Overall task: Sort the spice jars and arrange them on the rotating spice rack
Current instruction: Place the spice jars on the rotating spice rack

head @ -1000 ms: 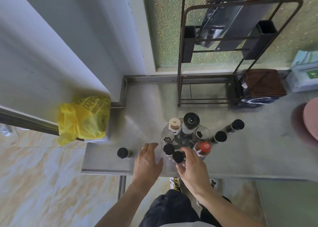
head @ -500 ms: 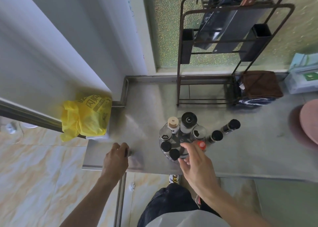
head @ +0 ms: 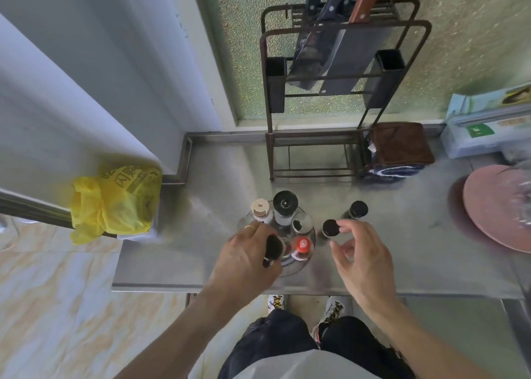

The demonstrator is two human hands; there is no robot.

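The round rotating spice rack (head: 298, 265) stands near the front edge of the steel counter (head: 402, 243). It holds a beige-capped jar (head: 260, 208), a big black-lidded jar (head: 285, 204), a silver-lidded jar (head: 302, 224) and a red-capped jar (head: 301, 245). My left hand (head: 247, 261) is closed around a black-capped jar (head: 273, 248), blurred, over the rack's left side. My right hand (head: 359, 252) is spread, fingertips at a black-capped jar (head: 330, 228) standing on the counter just right of the rack. A second black-capped jar (head: 357, 209) stands farther right.
A dark metal knife rack (head: 339, 91) with cleavers stands behind the spice rack. A brown cloth (head: 400, 143) lies to its right, a pink round plate (head: 497, 206) at the far right, boxes (head: 488, 120) behind it. A yellow plastic bag (head: 115, 200) hangs at left.
My left hand picked up the black-capped jar from the counter's left end and carried it right to the rack. My right hand left the rack's front and moved right toward the loose jar.
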